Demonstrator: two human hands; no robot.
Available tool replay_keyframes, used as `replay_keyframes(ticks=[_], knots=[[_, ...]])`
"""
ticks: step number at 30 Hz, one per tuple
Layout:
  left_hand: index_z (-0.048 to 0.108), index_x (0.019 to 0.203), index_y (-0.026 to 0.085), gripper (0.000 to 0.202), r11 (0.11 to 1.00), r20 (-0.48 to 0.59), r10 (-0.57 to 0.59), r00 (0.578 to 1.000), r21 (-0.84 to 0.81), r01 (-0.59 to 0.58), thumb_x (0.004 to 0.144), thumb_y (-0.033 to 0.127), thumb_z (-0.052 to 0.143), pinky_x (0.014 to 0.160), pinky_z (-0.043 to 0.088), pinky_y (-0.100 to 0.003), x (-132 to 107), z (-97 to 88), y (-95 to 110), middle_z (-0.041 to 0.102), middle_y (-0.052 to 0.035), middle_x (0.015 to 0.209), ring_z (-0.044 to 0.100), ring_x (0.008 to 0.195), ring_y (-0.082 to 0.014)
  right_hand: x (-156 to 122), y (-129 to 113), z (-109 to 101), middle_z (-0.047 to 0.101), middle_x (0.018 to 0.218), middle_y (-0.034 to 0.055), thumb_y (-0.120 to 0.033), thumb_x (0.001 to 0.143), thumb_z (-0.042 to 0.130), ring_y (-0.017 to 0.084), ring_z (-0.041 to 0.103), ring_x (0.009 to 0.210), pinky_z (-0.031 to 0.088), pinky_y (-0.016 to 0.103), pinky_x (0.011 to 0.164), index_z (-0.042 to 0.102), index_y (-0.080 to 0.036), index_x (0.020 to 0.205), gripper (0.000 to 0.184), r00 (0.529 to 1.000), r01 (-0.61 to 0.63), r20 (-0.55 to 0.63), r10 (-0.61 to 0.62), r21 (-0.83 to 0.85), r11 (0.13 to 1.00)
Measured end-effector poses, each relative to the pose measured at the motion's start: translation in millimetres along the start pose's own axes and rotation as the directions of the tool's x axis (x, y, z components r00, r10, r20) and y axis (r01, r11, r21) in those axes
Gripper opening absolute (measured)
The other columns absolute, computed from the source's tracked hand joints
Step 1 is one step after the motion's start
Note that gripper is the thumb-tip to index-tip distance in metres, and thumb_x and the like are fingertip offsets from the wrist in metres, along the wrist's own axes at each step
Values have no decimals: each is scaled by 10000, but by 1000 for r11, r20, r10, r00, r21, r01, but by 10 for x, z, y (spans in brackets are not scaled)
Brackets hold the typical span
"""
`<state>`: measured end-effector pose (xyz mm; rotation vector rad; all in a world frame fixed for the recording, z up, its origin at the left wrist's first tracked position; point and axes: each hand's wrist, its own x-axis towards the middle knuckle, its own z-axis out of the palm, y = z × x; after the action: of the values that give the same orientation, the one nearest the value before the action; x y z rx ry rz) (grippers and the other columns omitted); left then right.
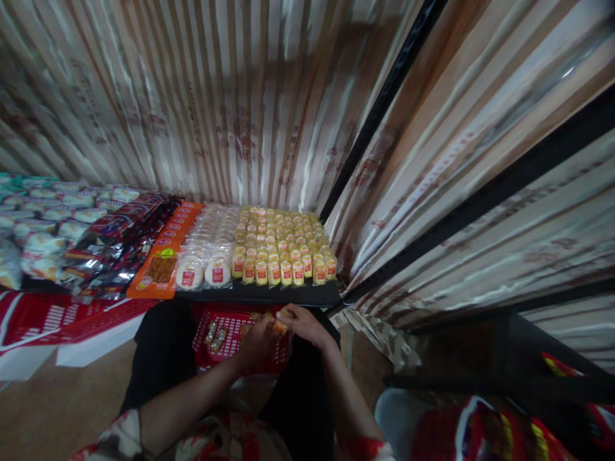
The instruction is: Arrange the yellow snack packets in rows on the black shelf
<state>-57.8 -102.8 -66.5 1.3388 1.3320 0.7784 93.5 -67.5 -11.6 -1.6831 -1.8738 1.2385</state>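
Over a red plastic basket between the knees, my two hands meet close together. My left hand is closed around a small packaged snack with some orange on it. From the other side, my right hand has its fingers bent onto the same snack. The fingers and dim light hide much of its shape. A few small snacks in clear wrappers lie inside the basket. Just beyond, on the black shelf, rows of small yellow wrapped snacks stand upright, nearest to my hands.
Left along the shelf are round white packaged cakes, an orange bag, dark red packets and white packets. Striped curtain-like sheeting hangs behind. Black metal bars slant at right. Red packages sit lower right.
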Motion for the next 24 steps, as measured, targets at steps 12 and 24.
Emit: replay_keyframes(ticks=[12,24], knots=[[554,929,164,144,997,-50,21,999,-75,-25,799,205,505,627,466,-201,319,239,390,642,-13,828,576,676,-99,-70,147,-124,653,883,48,-397,757,553,166,613,780,495,279,719,581,-188,990,313,944,176,-325,-61,340,924],[600,1037,148,257,985,-165,43,985,170,-14,798,195,519,720,506,-266,716,581,765,577,-83,982,577,793,-148,74,320,-209,603,938,100,-375,790,480,159,569,696,478,294,723,597,-138,1139,438,702,24,-712,29,64,998]])
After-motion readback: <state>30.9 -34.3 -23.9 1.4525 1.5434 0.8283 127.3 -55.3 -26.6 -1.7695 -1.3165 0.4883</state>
